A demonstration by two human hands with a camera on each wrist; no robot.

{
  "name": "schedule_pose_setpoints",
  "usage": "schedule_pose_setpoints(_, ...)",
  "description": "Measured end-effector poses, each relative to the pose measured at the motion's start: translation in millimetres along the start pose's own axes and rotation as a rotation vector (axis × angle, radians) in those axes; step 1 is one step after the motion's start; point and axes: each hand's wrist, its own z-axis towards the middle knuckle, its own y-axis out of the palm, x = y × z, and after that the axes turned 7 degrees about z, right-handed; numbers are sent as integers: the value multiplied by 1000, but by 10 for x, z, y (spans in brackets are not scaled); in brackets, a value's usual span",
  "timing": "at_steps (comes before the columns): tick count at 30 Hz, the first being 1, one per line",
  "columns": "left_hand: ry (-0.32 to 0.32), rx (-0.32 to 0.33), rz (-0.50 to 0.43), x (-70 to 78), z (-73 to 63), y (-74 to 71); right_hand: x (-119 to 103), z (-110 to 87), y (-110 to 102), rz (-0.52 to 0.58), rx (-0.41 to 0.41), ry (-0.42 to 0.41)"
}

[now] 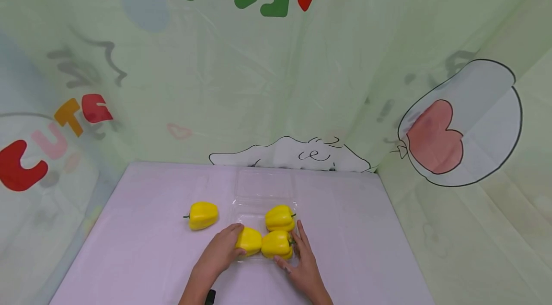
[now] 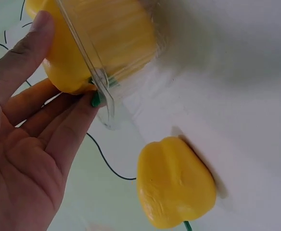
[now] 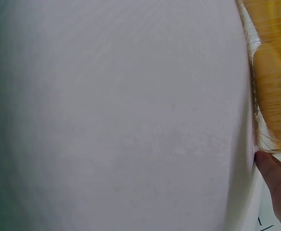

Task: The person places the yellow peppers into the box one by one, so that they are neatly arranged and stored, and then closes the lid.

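Note:
My left hand (image 1: 222,247) holds a yellow bell pepper (image 1: 250,241) at the front left of a clear plastic clamshell box (image 1: 247,210). In the left wrist view its thumb lies on the pepper, its fingers by the green stem at the box's rim (image 2: 75,36). My right hand (image 1: 305,266) has its fingers spread along the box's right side, beside a second yellow bell pepper (image 1: 275,244) at the front right. The right wrist view shows a fingertip against the box's corner. A third yellow bell pepper (image 1: 279,218) lies behind that one inside the box.
Another yellow bell pepper (image 1: 203,215) lies on the table left of the box, its stem pointing left. The box's transparent lid (image 1: 264,184) is folded back toward the printed curtain (image 1: 258,84). A pale cloth covers the table (image 1: 353,228).

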Motion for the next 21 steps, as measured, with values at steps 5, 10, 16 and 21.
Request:
schedule_pose_setpoints(5, 1, 13, 22, 12, 18, 19, 0, 4, 4, 6, 2, 7)
schedule_pose_setpoints(10, 3, 17, 26, 5, 14, 39, -2, 18, 7, 12, 3, 15)
schedule_pose_setpoints(16, 22, 22, 17, -17, -14, 55, -9, 19, 2, 15, 13, 14)
schedule_pose_setpoints(21, 50, 34, -8, -59, -60, 87, -6, 13, 6, 6, 17, 8)
